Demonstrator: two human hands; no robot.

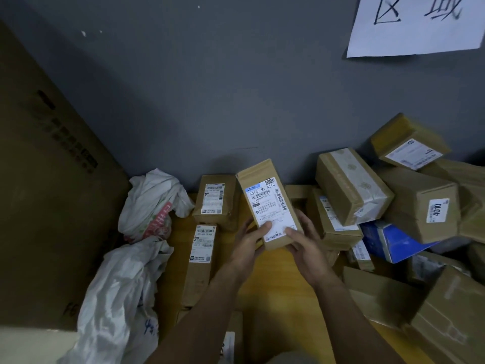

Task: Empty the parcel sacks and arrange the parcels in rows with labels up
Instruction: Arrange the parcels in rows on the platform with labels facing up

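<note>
Grey wall (183, 101) is seen behind a yellow wooden surface (275, 285). Two crumpled white plastic sacks (154, 203) are slumped at the left. Just right of them, a far parcel (216, 200) and a near parcel (200, 248), both of flat brown cardboard, are laid label-up. A third, oblong held parcel (267, 203) is gripped at its near end by the left hand (248, 245) and the right hand (307, 248), with both thumbs pressed on its white label. Cardboard boxes are seen in a heap (420, 206) at the right.

I see grey wall (210, 88) far, handwritten white sign (414, 24) far right, big cardboard box (47, 179) left, yellow table (275, 285) near
</note>
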